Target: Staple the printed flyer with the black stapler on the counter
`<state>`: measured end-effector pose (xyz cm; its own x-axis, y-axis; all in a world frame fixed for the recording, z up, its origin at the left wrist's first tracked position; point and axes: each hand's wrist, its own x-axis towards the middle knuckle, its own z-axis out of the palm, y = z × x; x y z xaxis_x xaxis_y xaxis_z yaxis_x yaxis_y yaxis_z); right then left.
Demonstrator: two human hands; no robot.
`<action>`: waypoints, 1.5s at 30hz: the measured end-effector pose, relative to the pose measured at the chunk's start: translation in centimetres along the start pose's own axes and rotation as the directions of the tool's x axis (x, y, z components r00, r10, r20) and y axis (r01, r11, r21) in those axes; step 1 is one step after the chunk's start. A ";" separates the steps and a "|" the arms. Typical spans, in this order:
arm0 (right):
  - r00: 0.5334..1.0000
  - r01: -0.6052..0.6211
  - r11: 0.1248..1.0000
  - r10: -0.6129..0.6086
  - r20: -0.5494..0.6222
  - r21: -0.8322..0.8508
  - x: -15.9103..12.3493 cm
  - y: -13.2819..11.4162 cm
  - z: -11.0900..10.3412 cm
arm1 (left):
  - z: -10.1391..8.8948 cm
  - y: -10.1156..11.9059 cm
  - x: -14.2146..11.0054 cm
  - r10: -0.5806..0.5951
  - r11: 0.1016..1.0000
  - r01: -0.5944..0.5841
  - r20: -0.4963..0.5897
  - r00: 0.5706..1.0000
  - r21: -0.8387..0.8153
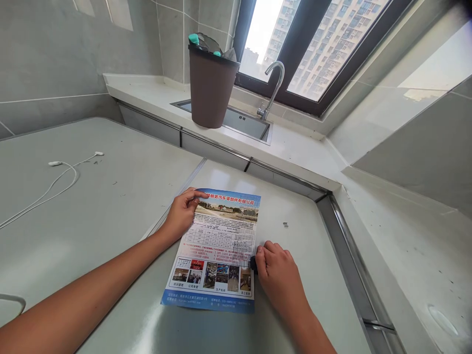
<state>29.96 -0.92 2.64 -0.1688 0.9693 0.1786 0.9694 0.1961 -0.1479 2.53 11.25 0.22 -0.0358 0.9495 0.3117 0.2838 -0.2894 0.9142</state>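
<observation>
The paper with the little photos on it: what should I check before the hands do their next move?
1. The paper lies print side up on the table: ok.
2. The left hand touches its upper left edge: ok.
3. The right hand holds the small black object at its right edge: ok.
4. What the small black object is: cannot tell; the right hand hides most of it.
5. The white earphones are apart from the paper: ok, off to the left.
</observation>
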 end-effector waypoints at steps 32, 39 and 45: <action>0.998 0.016 0.946 -0.035 -0.053 -0.323 0.1 -2.0 0.7 | 0.1 -0.7 0.1 0.011 1.000 -0.011 0.020 1.000 -0.026; 0.996 -0.010 0.975 -0.012 -0.093 -0.223 0.0 -2.2 0.8 | 0.1 -1.6 0.3 0.021 1.000 -0.021 0.062 0.998 0.003; 0.996 0.089 0.980 -0.086 -0.022 0.178 -1.9 1.0 -1.3 | 0.5 -1.9 0.2 0.000 0.999 -0.005 0.153 0.988 0.037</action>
<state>31.49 -2.77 3.37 -0.2479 0.9452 0.2123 0.9033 0.3047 -0.3020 2.49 12.04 -1.57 0.1110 0.9570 0.2681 0.3196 -0.2898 0.9022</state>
